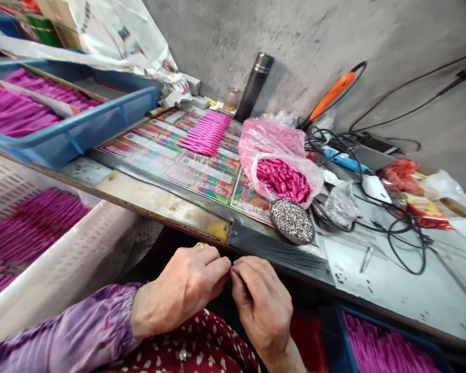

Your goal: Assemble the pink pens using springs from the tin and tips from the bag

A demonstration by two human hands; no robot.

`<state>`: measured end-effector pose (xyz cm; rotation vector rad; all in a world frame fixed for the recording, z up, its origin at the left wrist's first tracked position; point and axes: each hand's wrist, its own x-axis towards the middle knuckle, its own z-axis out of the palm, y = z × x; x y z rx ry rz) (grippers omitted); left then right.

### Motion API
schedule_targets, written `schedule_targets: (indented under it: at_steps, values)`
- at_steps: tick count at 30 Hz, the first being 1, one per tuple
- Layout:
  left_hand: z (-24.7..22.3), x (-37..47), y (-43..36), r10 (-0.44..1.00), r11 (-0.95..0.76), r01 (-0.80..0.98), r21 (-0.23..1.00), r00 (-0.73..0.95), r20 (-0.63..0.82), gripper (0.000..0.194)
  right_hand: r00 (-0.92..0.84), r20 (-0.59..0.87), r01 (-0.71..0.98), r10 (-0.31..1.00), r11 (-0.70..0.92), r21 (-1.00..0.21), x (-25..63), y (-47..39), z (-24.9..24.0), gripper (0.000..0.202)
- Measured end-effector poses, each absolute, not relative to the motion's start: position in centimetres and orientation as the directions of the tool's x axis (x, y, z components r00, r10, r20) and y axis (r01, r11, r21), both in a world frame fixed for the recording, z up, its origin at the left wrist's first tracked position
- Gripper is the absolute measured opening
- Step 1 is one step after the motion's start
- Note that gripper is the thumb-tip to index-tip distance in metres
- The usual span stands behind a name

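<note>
My left hand (186, 282) and my right hand (262, 300) meet fingertip to fingertip in front of the table's edge, above my lap. Both are closed in a pinch; whatever lies between the fingers is hidden, apart from perhaps a tiny speck of pink. Just beyond them on the table is a round dish (293, 221) heaped with small silvery metal pieces. Behind it, an open plastic bag (252, 150) holds many small glossy magenta pieces (281, 178). A row of slim pink sticks (207, 133) lies side by side on the printed mat (171, 150).
Pink sticks fill a blue tray (72, 142) at left, a white basket (77, 248) below it and a dark blue bin (336, 336) at lower right. A black flask (255, 85), an orange-handled tool (332, 96) and tangled cables (402, 220) stand or lie near the wall.
</note>
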<state>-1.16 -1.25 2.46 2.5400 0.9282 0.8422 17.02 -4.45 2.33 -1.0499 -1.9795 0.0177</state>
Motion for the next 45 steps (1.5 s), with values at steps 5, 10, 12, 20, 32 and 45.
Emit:
schedule_targets:
  at_steps: [5, 10, 12, 20, 32, 45]
  values:
    - [1.4, -1.1, -1.4, 0.650, -0.757, 0.477, 0.446, 0.615, 0.446, 0.018, -0.345, 0.767, 0.707, 0.541, 0.687, -0.167, 17.2, -4.6, 0.9, 0.020]
    - [1.2, -0.7, -0.9, 0.631, -0.775, 0.477, 0.414, 0.597, 0.495, 0.018, -0.303, 0.696, 0.682, 0.651, 0.658, -0.318, 18.2, -4.4, 2.1, 0.014]
    - [1.2, -0.5, -0.6, 0.616, -0.787, 0.480, 0.386, 0.585, 0.528, 0.017, -0.269, 0.684, 0.743, 0.678, 0.598, -0.300, 19.7, -3.8, 3.0, 0.010]
    - [0.0, -0.8, 0.5, 0.638, -0.769, 0.508, 0.388, 0.561, 0.528, 0.012, -0.183, 0.703, 0.962, 0.687, 0.274, -0.018, 26.5, -0.4, 2.5, 0.021]
    - [0.2, -1.1, 0.8, 0.657, -0.753, 0.514, 0.411, 0.556, 0.509, 0.017, -0.141, 0.665, 0.970, 0.733, 0.238, -0.056, 26.9, 0.4, 1.5, 0.030]
    - [1.3, -1.3, 0.2, 0.689, -0.724, 0.515, 0.458, 0.554, 0.466, 0.019, 0.016, 0.638, 0.920, 0.770, 0.239, -0.311, 27.5, 1.2, 1.6, 0.020]
